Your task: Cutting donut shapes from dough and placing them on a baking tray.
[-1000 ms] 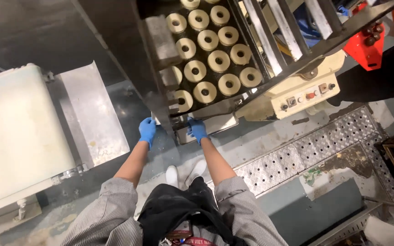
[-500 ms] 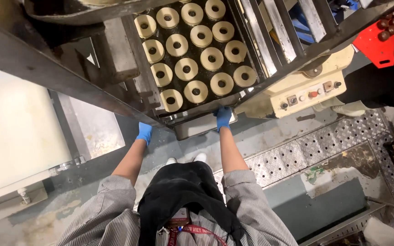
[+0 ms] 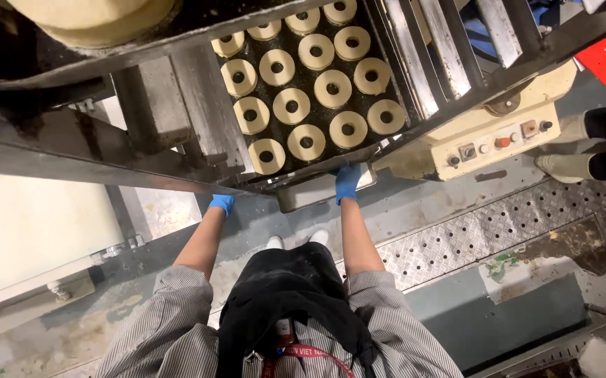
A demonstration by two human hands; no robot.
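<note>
Two blue-gloved hands at a dark tray of pale dough rings.

The right hand [image 3: 347, 182] closes its grip on the near edge of the metal tray [image 3: 285, 183], which sits in a worn steel frame [image 3: 100, 150]. The left hand [image 3: 221, 204] rests under the frame's edge; I cannot tell its grip. Smooth round rings [image 3: 306, 142] lie in rows above perforated steel floor plate [image 3: 471, 241].

Left hand [image 3: 221, 204] and right hand [image 3: 347, 182], blue-gloved, grip near edge of tray [image 3: 317, 162]; dough rings [image 3: 306, 142] in rows.
</note>
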